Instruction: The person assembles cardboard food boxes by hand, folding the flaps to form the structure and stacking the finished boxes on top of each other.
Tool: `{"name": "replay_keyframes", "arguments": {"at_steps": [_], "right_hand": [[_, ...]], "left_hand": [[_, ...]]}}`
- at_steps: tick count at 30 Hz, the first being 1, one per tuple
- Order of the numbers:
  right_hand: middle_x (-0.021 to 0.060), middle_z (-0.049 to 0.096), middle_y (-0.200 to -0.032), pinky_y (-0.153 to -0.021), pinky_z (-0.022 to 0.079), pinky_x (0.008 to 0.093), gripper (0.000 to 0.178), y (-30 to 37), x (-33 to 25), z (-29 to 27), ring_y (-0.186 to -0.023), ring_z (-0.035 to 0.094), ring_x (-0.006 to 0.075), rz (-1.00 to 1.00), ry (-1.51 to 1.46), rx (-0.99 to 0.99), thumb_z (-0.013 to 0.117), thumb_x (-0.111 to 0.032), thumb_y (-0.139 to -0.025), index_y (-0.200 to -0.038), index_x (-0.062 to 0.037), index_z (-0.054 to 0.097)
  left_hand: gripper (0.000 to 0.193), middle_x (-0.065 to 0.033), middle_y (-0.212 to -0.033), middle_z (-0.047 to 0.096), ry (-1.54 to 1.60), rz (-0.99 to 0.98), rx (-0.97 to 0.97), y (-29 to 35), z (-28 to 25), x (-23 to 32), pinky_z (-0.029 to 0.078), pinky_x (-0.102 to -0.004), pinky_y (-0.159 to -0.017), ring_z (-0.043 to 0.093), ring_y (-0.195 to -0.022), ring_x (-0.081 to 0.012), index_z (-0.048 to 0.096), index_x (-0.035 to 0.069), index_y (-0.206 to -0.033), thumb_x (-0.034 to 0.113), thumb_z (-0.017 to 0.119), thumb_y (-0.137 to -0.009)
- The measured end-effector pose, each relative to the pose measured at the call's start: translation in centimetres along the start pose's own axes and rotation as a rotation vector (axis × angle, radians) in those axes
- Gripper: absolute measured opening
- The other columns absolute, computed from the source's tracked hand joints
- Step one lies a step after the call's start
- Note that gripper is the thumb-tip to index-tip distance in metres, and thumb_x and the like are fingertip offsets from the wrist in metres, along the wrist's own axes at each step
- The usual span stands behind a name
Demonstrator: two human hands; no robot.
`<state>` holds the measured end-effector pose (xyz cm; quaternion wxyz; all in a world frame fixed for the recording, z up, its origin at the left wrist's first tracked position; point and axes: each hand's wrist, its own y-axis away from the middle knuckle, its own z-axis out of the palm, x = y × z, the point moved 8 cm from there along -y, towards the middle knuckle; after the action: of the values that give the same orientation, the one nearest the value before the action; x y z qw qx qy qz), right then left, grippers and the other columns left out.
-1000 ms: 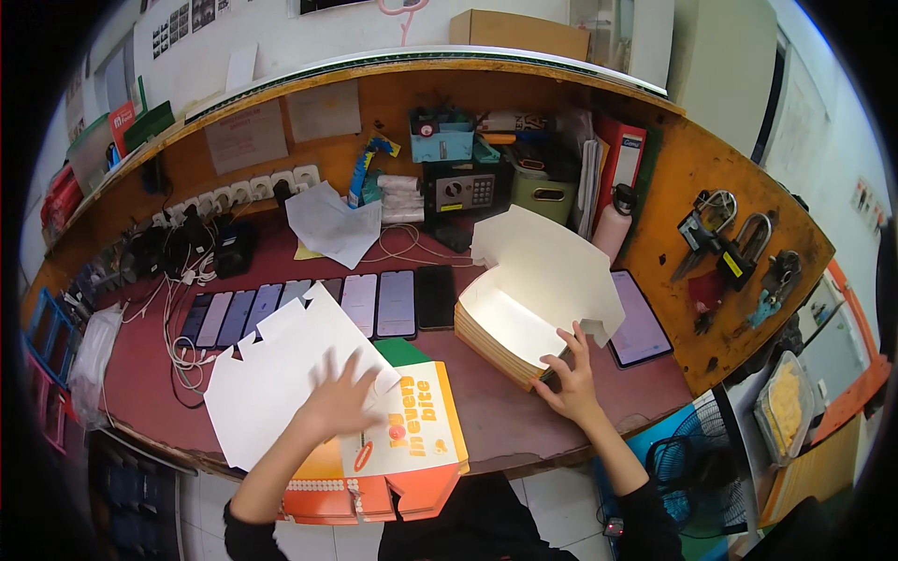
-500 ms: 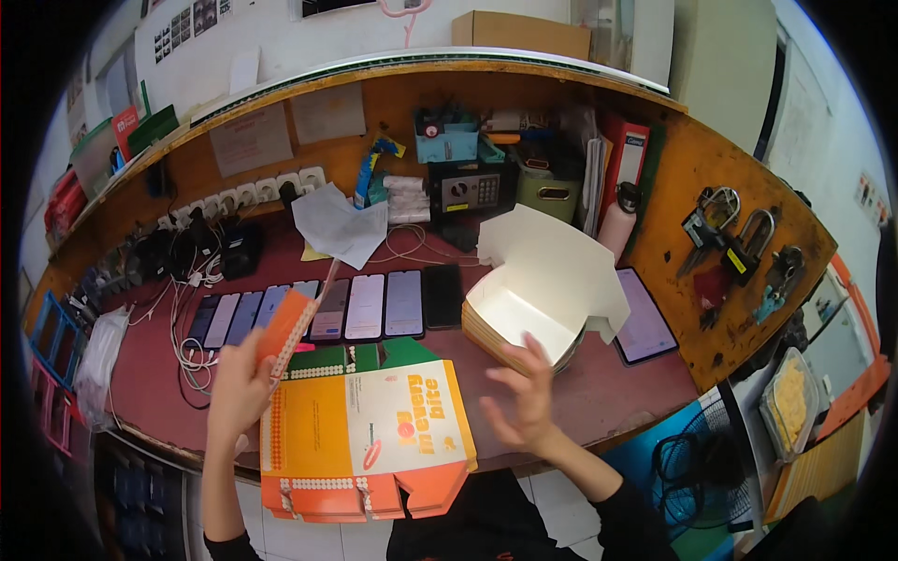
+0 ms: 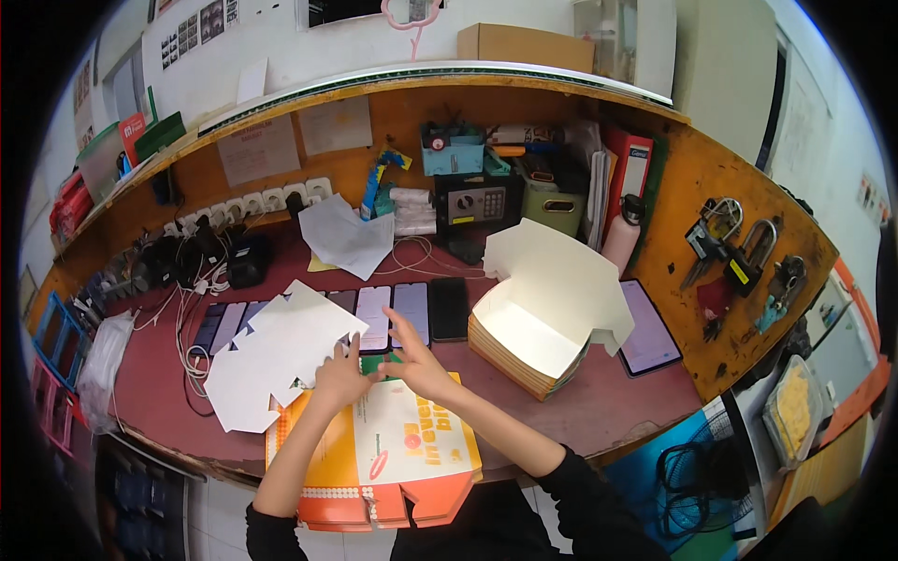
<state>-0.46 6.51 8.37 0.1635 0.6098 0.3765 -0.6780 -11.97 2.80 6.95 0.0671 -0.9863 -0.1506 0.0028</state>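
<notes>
A flat cardboard box blank (image 3: 271, 360) lies tilted, plain white side up, over the left part of a stack of printed box blanks (image 3: 402, 439) in yellow, white and orange. At its right edge my left hand (image 3: 340, 379) has its fingers closed on the card. My right hand (image 3: 416, 369) is right beside it, above the stack, fingers stretched out and apart and holding nothing. To the right stands a nested pile of folded cardboard boxes (image 3: 524, 327), white inside, the top one with its lid flap raised.
Behind the blanks runs a row of phones (image 3: 410, 313); a tablet (image 3: 647, 327) lies right of the boxes. Farther back are loose papers (image 3: 346, 234), a small safe (image 3: 477, 204), a pink bottle (image 3: 622, 234) and tangled cables (image 3: 192, 360). Padlocks (image 3: 751, 257) hang on the right panel.
The blank in my left hand has turned from edge-on to white side up, spreading to the left. Both hands have come together, the right one moving left from the folded boxes.
</notes>
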Motion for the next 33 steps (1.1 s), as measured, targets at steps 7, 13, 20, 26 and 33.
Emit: {"name": "replay_keyframes", "arguments": {"at_steps": [7, 13, 20, 26, 33], "right_hand": [[0.0122, 0.014, -0.145, -0.105, 0.024, 0.0438, 0.068, 1.0, -1.4, 0.8, -0.134, 0.018, 0.0302, -0.103, 0.206, -0.054, 0.061, -0.003, -0.075, -0.134, -0.0188, 0.031], [0.011, 0.022, -0.142, -0.101, 0.03, 0.04, 0.058, 0.2, -1.2, 0.5, -0.131, 0.025, 0.0266, -0.095, 0.216, -0.055, 0.061, -0.003, -0.074, -0.126, -0.0175, 0.041], [0.011, 0.032, -0.133, -0.102, 0.028, 0.0353, 0.043, -0.2, -3.7, 5.8, -0.127, 0.03, 0.028, -0.282, 0.167, -0.171, 0.059, -0.002, -0.073, -0.114, -0.0119, 0.049], [0.0099, 0.036, -0.131, -0.1, 0.03, 0.0349, 0.044, -1.7, -5.3, 3.3, -0.124, 0.035, 0.024, -0.296, 0.092, -0.121, 0.058, 0.0, -0.074, -0.116, -0.0108, 0.049], [0.0073, 0.021, -0.145, -0.107, 0.019, 0.0406, 0.065, -3.2, -9.6, 3.3, -0.134, 0.019, 0.0227, -0.365, -0.285, -0.252, 0.049, -0.039, -0.088, -0.14, -0.0118, 0.021]], "left_hand": [[0.022, -0.014, -0.07, 0.064, -0.143, 0.243, 0.169, -4.6, 3.3, -4.8, 0.051, -0.0389, -0.057, 0.063, -0.063, -0.031, 0.059, -0.003, -0.085, 0.014, 0.058, -0.071], [0.028, -0.0146, -0.074, 0.063, 0.103, 0.29, 0.349, -4.0, 0.2, -4.4, 0.05, -0.0404, -0.065, 0.063, -0.068, -0.0321, 0.062, 0.002, -0.079, 0.03, 0.058, -0.079], [0.033, -0.0129, -0.075, 0.063, 0.028, 0.294, 0.011, -6.1, 4.4, -5.3, 0.049, -0.0395, -0.061, 0.063, -0.072, -0.0305, 0.061, 0.005, -0.081, 0.037, 0.053, -0.078], [0.012, -0.0143, -0.066, 0.061, -0.326, 0.058, 0.706, -6.5, -13.5, -10.6, 0.051, -0.0419, -0.05, 0.063, -0.058, -0.0298, 0.046, 0.006, -0.083, 0.017, 0.05, -0.083], [0.012, -0.0072, -0.082, 0.063, 0.69, 0.208, 0.707, 3.1, -25.2, -4.5, 0.047, -0.0261, -0.063, 0.061, -0.074, -0.0119, 0.055, 0.0, -0.097, 0.004, 0.048, -0.087]]}}
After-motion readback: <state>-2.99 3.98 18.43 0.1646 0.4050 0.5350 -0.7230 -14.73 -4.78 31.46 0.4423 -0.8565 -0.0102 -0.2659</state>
